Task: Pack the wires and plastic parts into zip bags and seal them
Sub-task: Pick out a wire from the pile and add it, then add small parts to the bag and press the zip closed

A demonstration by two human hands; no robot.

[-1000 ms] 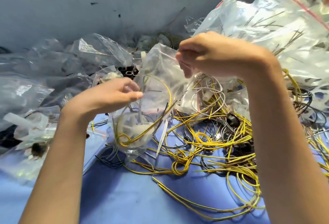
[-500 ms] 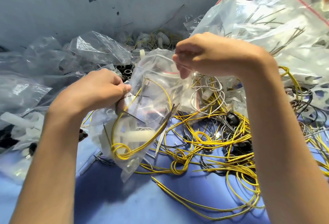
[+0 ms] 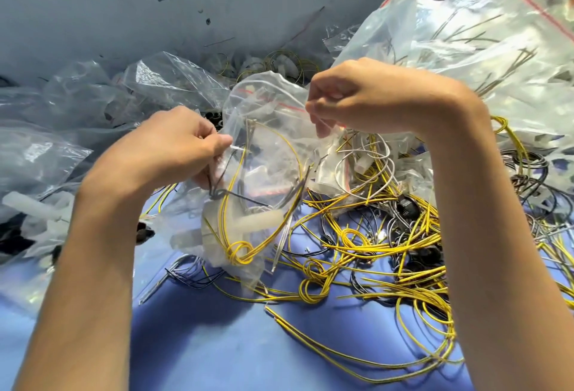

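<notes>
Zip bag [image 3: 273, 142] hangs mid-frame above the blue surface [image 3: 217, 344], the left hand [image 3: 174, 154] pinching its side at nine o'clock, the right hand [image 3: 366, 95] pinching its red-striped mouth at one o'clock. Yellow wire [image 3: 239, 251] and a white plastic part [image 3: 257, 223] sit inside. Wire ends springing up into the mouth could foul the strip and leave the seal gapped.

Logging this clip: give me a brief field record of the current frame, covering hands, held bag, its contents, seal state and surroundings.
left hand: grips the side of the clear plastic zip bag
right hand: pinches the bag's top by its red seal strip
bag contents: coiled yellow wire, dark grey wire, white plastic tube
seal: top bunched, not visibly closed
surroundings: loose yellow wires on blue table surface; filled clear bags piled behind
</notes>
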